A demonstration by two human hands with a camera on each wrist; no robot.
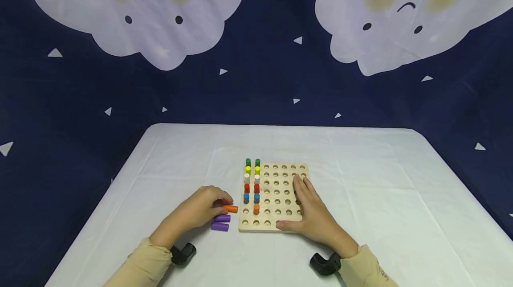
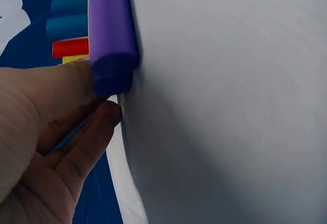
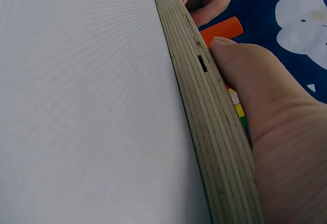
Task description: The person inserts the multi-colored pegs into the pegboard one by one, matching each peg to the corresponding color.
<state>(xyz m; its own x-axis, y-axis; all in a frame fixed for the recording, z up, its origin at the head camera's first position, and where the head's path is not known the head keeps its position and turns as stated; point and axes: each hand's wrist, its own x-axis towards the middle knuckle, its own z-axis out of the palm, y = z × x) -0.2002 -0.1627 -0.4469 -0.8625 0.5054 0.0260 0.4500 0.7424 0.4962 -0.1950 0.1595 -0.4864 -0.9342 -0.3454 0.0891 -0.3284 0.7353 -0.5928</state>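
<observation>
Beside the left edge of a wooden pegboard (image 1: 262, 229), my left hand (image 1: 202, 207) pinches an orange peg (image 1: 231, 208) between thumb and forefinger; the peg lies low, near the tabletop. Two purple pegs (image 1: 220, 227) lie just in front of it, close to the thumb. The purple pegs (image 2: 112, 24) hide the fingertips' hold in the left wrist view. My right hand (image 1: 314, 215) rests spread over the board's right side, thumb on the near edge. Green, yellow, white, red and blue pegs stand in pairs in the two left columns, and one orange peg (image 1: 256, 209) stands in the second column.
A white cloth covers the table (image 1: 360, 166). Behind it hangs a dark blue curtain (image 1: 256, 86) with clouds and triangles. Each wrist carries a black camera mount, one of them the left mount (image 1: 183, 254). Bare holes fill the board's middle and right.
</observation>
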